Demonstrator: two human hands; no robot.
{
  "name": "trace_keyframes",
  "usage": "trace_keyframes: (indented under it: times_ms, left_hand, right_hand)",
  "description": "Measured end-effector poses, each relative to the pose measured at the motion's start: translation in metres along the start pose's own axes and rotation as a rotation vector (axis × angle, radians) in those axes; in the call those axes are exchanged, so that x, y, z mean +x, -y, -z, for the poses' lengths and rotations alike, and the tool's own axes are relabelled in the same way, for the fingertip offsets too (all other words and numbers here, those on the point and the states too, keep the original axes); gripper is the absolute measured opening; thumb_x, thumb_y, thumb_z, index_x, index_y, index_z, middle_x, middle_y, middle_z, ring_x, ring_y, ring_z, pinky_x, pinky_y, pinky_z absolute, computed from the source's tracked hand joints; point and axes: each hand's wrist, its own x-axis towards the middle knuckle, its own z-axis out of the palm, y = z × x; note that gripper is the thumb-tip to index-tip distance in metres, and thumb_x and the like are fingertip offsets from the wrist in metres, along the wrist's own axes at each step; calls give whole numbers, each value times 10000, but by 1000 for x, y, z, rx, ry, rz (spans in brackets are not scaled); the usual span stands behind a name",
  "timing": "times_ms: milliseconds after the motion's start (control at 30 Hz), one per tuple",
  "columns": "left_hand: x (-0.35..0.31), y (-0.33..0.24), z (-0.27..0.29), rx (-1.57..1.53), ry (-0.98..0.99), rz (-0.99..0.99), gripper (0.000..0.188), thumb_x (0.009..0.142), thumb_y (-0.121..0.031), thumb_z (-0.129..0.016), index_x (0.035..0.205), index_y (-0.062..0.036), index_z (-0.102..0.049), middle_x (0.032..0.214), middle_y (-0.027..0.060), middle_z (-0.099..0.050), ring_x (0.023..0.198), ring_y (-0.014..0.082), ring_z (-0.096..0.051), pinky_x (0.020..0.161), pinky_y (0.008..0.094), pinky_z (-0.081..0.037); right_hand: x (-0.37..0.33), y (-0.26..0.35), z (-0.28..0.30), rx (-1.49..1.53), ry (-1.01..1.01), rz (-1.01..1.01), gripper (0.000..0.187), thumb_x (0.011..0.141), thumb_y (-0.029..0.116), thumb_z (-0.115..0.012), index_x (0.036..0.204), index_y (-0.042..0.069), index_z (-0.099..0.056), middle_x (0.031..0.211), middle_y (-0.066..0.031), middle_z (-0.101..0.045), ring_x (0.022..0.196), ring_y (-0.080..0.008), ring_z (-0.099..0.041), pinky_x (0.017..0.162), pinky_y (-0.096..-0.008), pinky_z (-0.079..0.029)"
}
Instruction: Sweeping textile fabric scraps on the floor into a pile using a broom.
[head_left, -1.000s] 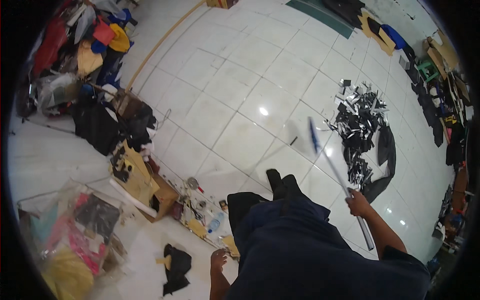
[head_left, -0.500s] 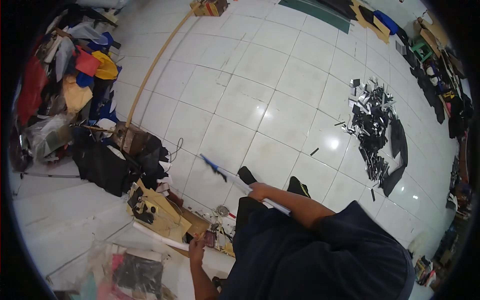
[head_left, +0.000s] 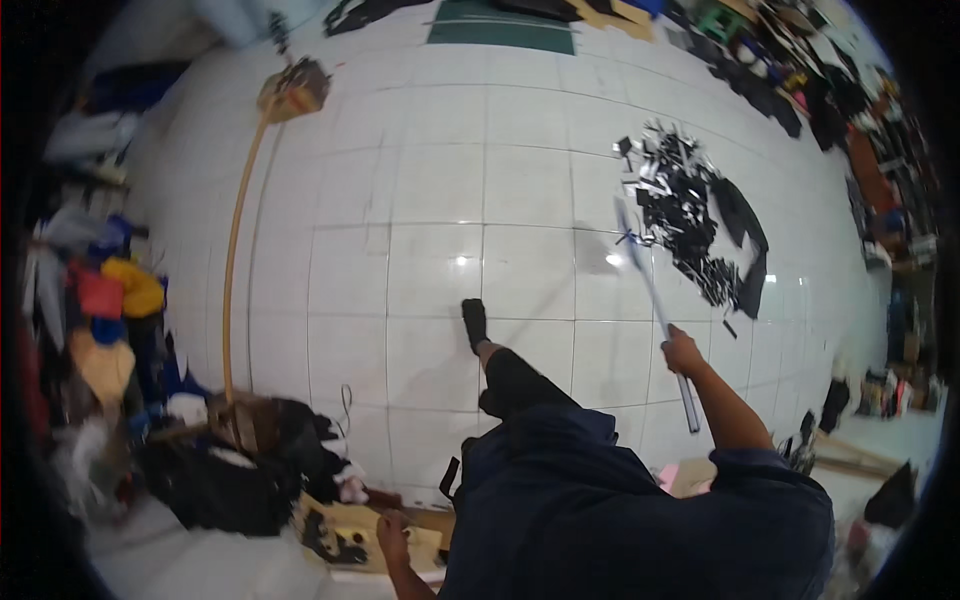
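My right hand point(head_left: 681, 352) is closed around the pale handle of a broom point(head_left: 657, 305). The handle slants away from me, and its blurred blue head is at the near left edge of a pile of black and silver scraps point(head_left: 680, 195) on the tiled floor. At lower left, my left hand point(head_left: 394, 528) hangs with curled fingers above tan sheets point(head_left: 350, 530) with dark pieces on them. Whether anything is inside those fingers is hidden. One foot in a dark shoe point(head_left: 473, 318) is stretched forward on the tiles.
A long wooden pole point(head_left: 236, 250) lies on the left between two cardboard boxes point(head_left: 297, 92) point(head_left: 243, 420). Colourful cloth and plastic heaps point(head_left: 125, 290) line the left side. A black sheet point(head_left: 745, 235) borders the pile. Mixed goods point(head_left: 765, 70) crowd the far right; a green mat point(head_left: 500, 25) lies at the back.
The broom has swung from the left across to the scrap pile on the right, with my right hand still on it. My view has turned right, and one leg now reaches forward.
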Motion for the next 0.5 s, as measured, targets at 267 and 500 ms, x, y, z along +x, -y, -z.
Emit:
trace_keyframes:
  times_ms: [267, 500]
  left_hand:
    - [105, -152, -36, 271, 103, 59, 276, 802, -216, -558, 936, 23, -522, 734, 37, -509, 609, 119, -499, 530, 245, -421]
    - [140, -337, -50, 123, 86, -271, 267, 829, -207, -548, 1001, -11, -495, 732, -7, -483, 605, 61, -445, 493, 202, -356]
  right_hand:
    - [-15, 240, -19, 99, 624, 299, 489, 793, 191, -477, 1238, 33, -352, 1013, -249, -533, 967, -363, -512, 826, -427, -402]
    - [132, 403, -230, -30, 820, 544, 486, 739, 195, -487, 1184, 6, -436, 877, -183, -576, 756, -323, -584, 655, -403, -484]
